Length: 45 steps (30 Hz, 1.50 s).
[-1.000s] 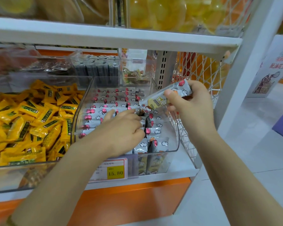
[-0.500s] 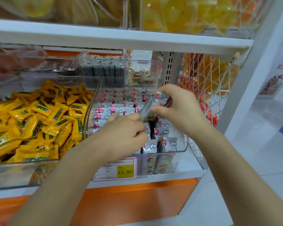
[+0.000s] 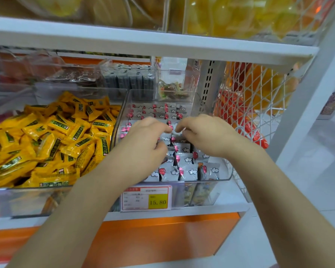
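Observation:
A clear plastic bin (image 3: 225, 172) on the shelf holds rows of upright silver snack packets (image 3: 190, 172) printed with red dots and white clouds. Both my hands are down inside it. My left hand (image 3: 145, 140) lies over the middle rows, its fingers and thumb curled round the tops of some packets. My right hand (image 3: 207, 135) is beside it on the right, its forefinger and thumb pinching the top of one silver packet (image 3: 179, 132) that stands among the others. The two sets of fingertips almost touch.
A bin of yellow wrapped sweets (image 3: 50, 140) sits to the left. A price tag (image 3: 146, 198) reading 15.80 hangs on the bin's front. Small clear boxes (image 3: 172, 84) stand behind, a white wire basket (image 3: 255, 105) to the right, and the upper shelf (image 3: 143, 43) overhead.
My right hand has come down from above the bin with the silver packet and lowered it into the rows next to my left hand. My left hand stayed in the bin.

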Motion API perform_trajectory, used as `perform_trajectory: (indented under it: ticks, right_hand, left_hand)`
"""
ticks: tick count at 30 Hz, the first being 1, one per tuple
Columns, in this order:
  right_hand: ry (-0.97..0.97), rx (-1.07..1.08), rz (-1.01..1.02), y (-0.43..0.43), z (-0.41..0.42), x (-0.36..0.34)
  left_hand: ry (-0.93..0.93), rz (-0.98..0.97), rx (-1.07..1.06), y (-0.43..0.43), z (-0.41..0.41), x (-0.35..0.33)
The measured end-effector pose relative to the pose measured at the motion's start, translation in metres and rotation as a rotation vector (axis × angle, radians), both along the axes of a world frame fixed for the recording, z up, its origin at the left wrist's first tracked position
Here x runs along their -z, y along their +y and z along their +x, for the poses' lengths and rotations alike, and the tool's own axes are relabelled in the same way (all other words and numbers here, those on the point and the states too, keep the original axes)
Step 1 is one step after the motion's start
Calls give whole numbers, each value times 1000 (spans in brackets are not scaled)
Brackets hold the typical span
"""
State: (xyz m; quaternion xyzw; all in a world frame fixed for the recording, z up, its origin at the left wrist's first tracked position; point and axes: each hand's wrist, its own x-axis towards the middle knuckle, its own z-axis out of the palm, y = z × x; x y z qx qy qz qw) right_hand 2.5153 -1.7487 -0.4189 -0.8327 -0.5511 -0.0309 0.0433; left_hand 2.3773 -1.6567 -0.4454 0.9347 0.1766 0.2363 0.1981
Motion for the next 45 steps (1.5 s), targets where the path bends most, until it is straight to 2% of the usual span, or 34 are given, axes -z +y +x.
perform_trajectory:
  ticks: [3,6,10,16,21,27,32,38,41,45]
  right_hand:
    - [113,-5,-10,-3,3,-6]
    - [73,-31,-65,-2,3,-6]
    - [22,-53,-15,4,1,-2]
    - [61,-68,-4,7,-5,1]
    - [169,-90,-11,7,1,-8]
    - [137,-48,66,17,8,-17]
    - [40,-11,139,31,13,-15]
    - [-112,-1,51,42,19,5]
    - [-56,-25,117,42,22,5]
    - [141,-91,184,31,21,-1]
  left_hand:
    - [-21,-30,-44,-1,0,-1]
    - [-10,-45,-54,-1,0,-1]
    - [8,-57,-53,-2,-1,-1]
    - [-1,-78,-57,-2,-1,-2]
    - [6,-80,-59,-2,0,-1]
    - [-13,-95,-54,-1,-2,-2]
    - [-19,-103,-61,-1,-1,-2]
    - [-28,-107,-59,1,0,-3]
    - [-30,-108,-58,1,-1,-3]
    - [-35,-106,-64,0,-2,-3]
